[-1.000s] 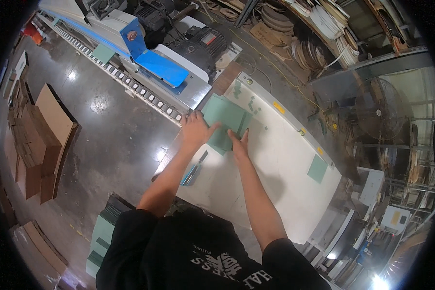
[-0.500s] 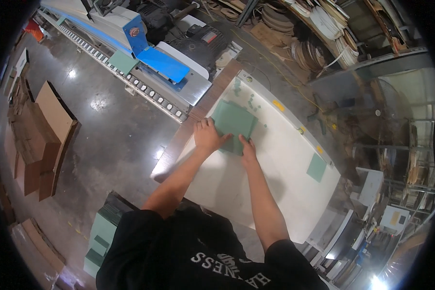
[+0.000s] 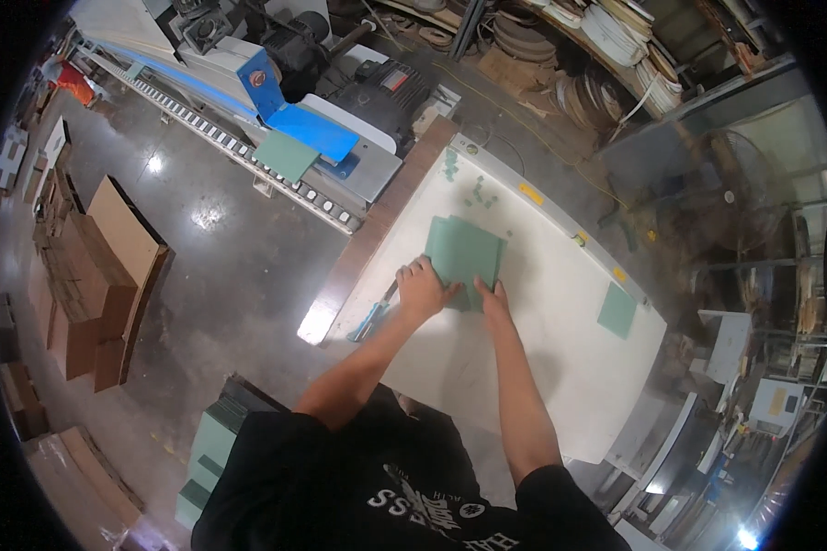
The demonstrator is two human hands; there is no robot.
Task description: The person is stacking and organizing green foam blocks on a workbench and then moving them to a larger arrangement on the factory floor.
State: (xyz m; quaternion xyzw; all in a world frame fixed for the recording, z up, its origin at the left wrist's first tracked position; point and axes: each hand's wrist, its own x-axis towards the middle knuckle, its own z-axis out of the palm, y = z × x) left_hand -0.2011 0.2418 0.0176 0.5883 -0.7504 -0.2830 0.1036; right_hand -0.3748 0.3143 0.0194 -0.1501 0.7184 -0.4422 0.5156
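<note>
Both my hands grip a small stack of green rectangular panels (image 3: 466,250) above a white worktable (image 3: 450,376). My left hand (image 3: 424,289) is closed on the stack's near left corner, with its thumb toward the middle. My right hand (image 3: 493,298) pinches the near right edge, its fingers partly hidden. The panels are slightly out of line with each other. A blue-handled cutter (image 3: 369,321) lies beside my left forearm. Another green panel (image 3: 617,309) lies alone at the table's right side.
Small green scraps (image 3: 478,191) lie at the table's far end. A machine with a roller conveyor (image 3: 211,124) stands far left, carrying a green panel (image 3: 287,154). Cardboard (image 3: 92,285) leans on the floor at left. Stacked green panels (image 3: 213,450) stand near my left side.
The stack has come slightly nearer to me, with both hands still on it. Along the conveyor, the green panel has moved toward the table. The blue cutter has come into sight.
</note>
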